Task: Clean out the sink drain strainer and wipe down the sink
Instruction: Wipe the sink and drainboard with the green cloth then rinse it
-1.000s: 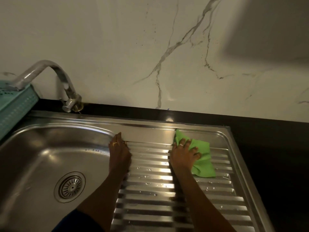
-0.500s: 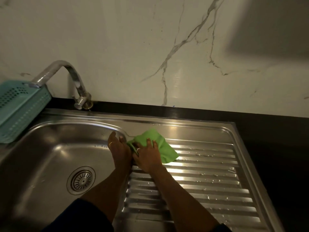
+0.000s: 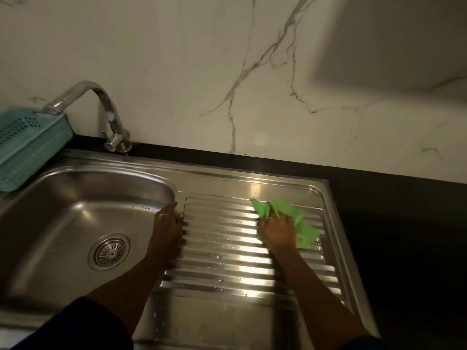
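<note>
- The green cleaning cloth (image 3: pixel 295 221) looks soft, light and limp; it is best bunched under the palm, as it would likely slide easily on wet steel.
- It lies on the ridged drainboard (image 3: pixel 227 248) near the far right corner, partly under the right hand (image 3: pixel 278 232), spreading out to its right.
- The right hand's fingers curl down, gripping the cloth.
- The left hand (image 3: pixel 168 223) rests flat and empty on the rim between the basin (image 3: pixel 63 218) and the drainboard.
- The drain strainer (image 3: pixel 109 251) sits in the basin floor.
</note>
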